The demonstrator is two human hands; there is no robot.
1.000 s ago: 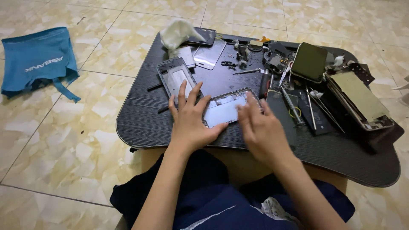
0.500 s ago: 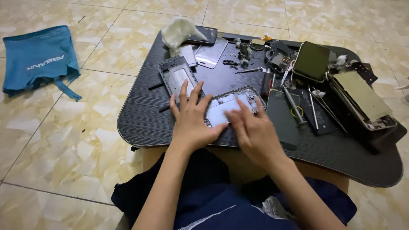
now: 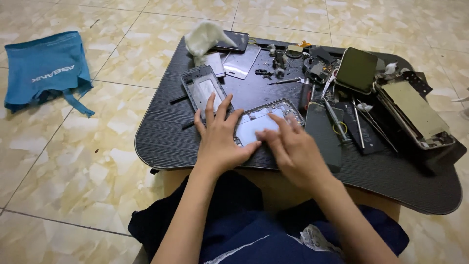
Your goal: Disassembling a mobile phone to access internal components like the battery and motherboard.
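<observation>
Partly hidden under both hands, the opened grey phone frame with a pale inner panel (image 3: 266, 122) lies near the front edge of the black wood-grain bench (image 3: 161, 142). Left hand (image 3: 220, 139) presses flat, fingers spread, on its left end. Right hand (image 3: 295, 151) covers its lower right corner, fingers slightly blurred; whether they pinch anything cannot be told.
</observation>
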